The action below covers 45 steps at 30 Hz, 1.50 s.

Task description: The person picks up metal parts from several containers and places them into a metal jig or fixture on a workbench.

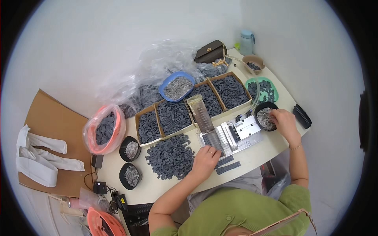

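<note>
My right hand reaches into a black bowl of thin silver metal pins. Its fingers are pinched together among the pins, and what they hold is too small to tell. At the near left corner of a silver metal fixture, my left hand lies with curled fingers against a row of dark grey plastic pieces. Its fingertips are partly hidden. A clear ribbed tray slopes up behind that row. Two dark strips of joined pieces lie on the table just right of my left hand.
A heap of dark grey pieces lies left of my left hand. Cardboard boxes of similar pieces stand behind, with a blue bowl of pins on top. Two black bowls, a green tray and a black case flank the work area.
</note>
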### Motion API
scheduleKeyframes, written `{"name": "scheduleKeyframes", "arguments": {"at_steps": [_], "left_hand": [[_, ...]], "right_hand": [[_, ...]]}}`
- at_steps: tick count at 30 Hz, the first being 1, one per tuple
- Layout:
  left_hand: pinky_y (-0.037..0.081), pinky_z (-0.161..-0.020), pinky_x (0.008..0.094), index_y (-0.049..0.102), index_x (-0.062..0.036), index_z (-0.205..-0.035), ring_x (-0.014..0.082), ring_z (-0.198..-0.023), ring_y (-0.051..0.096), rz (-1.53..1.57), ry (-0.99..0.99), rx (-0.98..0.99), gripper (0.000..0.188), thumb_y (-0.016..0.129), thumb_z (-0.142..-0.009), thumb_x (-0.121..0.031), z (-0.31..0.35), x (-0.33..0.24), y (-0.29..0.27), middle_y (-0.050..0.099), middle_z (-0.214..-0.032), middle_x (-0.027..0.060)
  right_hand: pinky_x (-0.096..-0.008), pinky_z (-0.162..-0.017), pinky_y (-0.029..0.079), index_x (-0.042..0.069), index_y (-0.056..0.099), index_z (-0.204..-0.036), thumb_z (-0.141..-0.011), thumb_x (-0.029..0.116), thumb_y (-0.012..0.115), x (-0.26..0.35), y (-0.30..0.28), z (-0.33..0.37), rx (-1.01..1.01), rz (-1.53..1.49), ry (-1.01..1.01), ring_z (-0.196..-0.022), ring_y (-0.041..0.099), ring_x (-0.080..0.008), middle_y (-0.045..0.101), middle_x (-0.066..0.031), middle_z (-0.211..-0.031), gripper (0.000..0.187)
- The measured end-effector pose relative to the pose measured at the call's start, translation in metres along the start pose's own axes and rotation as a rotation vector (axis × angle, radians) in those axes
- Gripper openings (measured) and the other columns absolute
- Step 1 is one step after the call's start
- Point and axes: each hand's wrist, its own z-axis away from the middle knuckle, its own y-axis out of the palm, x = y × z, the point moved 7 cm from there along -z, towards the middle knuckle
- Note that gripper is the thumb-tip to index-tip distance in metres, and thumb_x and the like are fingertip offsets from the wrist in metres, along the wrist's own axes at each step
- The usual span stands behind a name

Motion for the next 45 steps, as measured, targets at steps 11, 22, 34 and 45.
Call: {"name": "scheduleKeyframes", "arguments": {"at_steps": [11, 22, 34, 45], "left_hand": [[0.027, -0.11, 0.0515, 0.043, 0.002, -0.136, 0.0388, -0.136, 0.033, -0.081, -0.16, 0.173, 0.067, 0.064, -0.084, -0.035, 0.024, 0.026, 0.008, 0.038, -0.144, 0.0216], [0.023, -0.11, 0.0526, 0.052, -0.0016, -0.128, 0.0392, -0.136, 0.032, -0.157, -0.289, 0.034, 0.06, 0.071, -0.079, -0.031, 0.022, 0.075, -0.059, 0.041, -0.141, 0.0205], [0.049, -0.075, 0.0436, 0.068, -0.0033, -0.089, 0.0358, -0.086, 0.062, -0.41, -0.838, 0.108, 0.017, 0.069, -0.075, -0.012, 0.165, 0.268, -0.157, 0.064, -0.088, 0.0178], [0.05, -0.073, 0.0463, 0.059, -0.0043, -0.085, 0.0358, -0.084, 0.062, -0.395, -0.92, 0.168, 0.009, 0.061, -0.08, -0.012, 0.169, 0.289, -0.137, 0.063, -0.091, 0.0173]], "right_hand": [[-0.0356, -0.064, 0.05, 0.008, 0.066, -0.084, -0.077, 0.013, 0.07, 0.149, 0.038, 0.003, -0.077, -0.676, -0.49, -0.072, 0.063, -0.0246, 0.064, -0.0061, -0.074, 0.01], [-0.0312, -0.067, 0.049, 0.007, 0.062, -0.086, -0.069, 0.011, 0.062, 0.182, 0.06, 0.023, -0.065, -0.425, -0.886, -0.076, 0.058, -0.0194, 0.06, -0.0026, -0.081, 0.018], [-0.0391, -0.074, 0.049, 0.008, 0.068, -0.085, -0.076, 0.015, 0.068, 0.198, 0.033, -0.098, -0.055, -0.442, -0.707, -0.083, 0.06, -0.0248, 0.065, -0.0064, -0.084, 0.012], [-0.0391, -0.079, 0.053, 0.012, 0.073, -0.085, -0.072, 0.01, 0.068, 0.264, 0.143, -0.248, 0.38, -0.211, -0.556, -0.094, 0.066, -0.0293, 0.07, -0.0113, -0.094, 0.013]]}}
